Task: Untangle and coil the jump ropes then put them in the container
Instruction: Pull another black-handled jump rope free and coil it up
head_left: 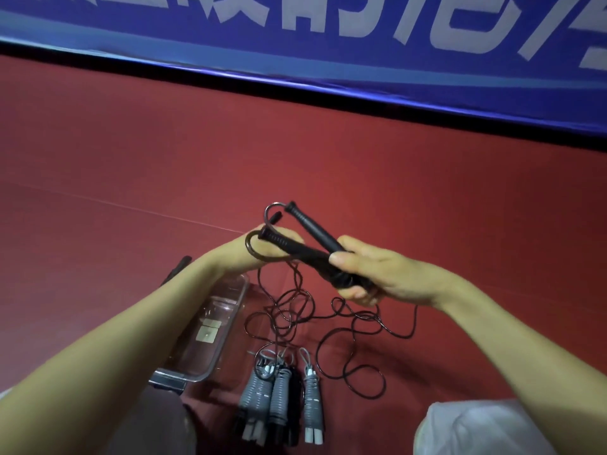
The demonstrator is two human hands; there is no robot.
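While coiled ropes (279, 389) lie at six o'clock, right hand (377, 274) grips the black handles (312, 231) dead centre; left hand (262, 254) hold unclear; cord (289, 310) dangles uncoiled, container (243, 287) at seven o'clock looks empty.

Far blue banner (328, 60): large white characters, cropped, unreadable. Pale sticker (208, 333) on container (231, 328): nothing legible.
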